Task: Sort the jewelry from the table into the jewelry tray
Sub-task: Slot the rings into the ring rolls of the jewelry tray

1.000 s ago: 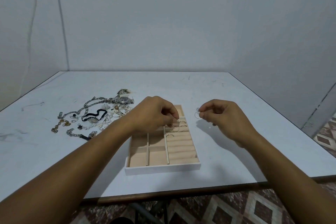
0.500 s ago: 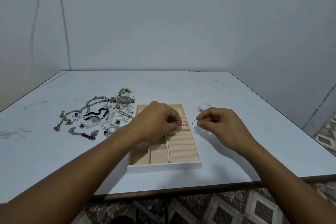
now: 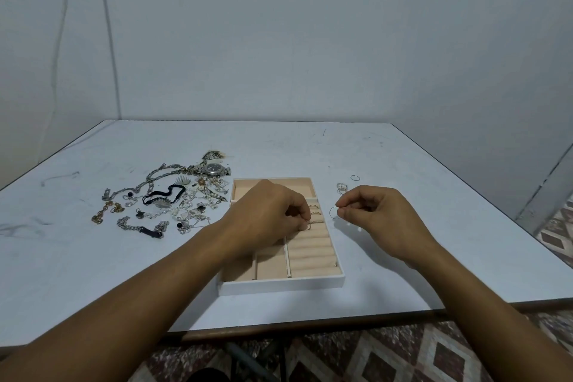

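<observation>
A white jewelry tray [image 3: 282, 285] with beige padding lies near the table's front edge. My left hand [image 3: 266, 217] hovers over its ring rolls, fingertips pinched on a small ring [image 3: 307, 225] pressed into a slot. A few rings [image 3: 314, 211] stand in the slots behind it. My right hand [image 3: 375, 217] is just right of the tray, pinching a thin wire ring [image 3: 333, 212] in the air. A heap of chains, bracelets and a wristwatch [image 3: 214, 169] lies left of the tray.
Two small pieces, a thin ring [image 3: 355, 178] and a silver cluster [image 3: 341, 187], lie on the table beyond my right hand. The white table [image 3: 403, 273] ends in a brown front edge. Patterned floor tiles show below.
My left hand has moved a little nearer along the ring rolls. My right hand has dropped lower and nearer with its ring, uncovering the two small pieces behind it.
</observation>
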Demonstrator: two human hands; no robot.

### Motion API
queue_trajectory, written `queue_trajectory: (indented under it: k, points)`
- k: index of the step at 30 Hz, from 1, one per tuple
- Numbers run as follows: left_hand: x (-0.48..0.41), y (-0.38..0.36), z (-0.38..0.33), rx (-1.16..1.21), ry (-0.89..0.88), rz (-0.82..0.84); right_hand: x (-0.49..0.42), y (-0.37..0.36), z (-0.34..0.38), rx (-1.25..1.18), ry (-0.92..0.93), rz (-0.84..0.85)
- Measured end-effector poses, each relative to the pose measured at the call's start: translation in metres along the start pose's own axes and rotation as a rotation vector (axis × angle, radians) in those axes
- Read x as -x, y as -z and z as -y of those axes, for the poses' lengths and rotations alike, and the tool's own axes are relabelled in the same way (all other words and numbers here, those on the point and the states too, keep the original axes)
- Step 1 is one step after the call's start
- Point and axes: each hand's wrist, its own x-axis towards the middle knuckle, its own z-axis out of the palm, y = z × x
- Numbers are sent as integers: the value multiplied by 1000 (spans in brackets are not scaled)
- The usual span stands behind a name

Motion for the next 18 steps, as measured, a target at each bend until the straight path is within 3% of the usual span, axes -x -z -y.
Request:
queue_trajectory:
  k: [8,18]
  points:
    - [5,-5,0,-151,-122,-8,0,1,-3,-7,0,3]
    - [12,-6,0,-221,-149,21,0,0,-2,-12,18,21]
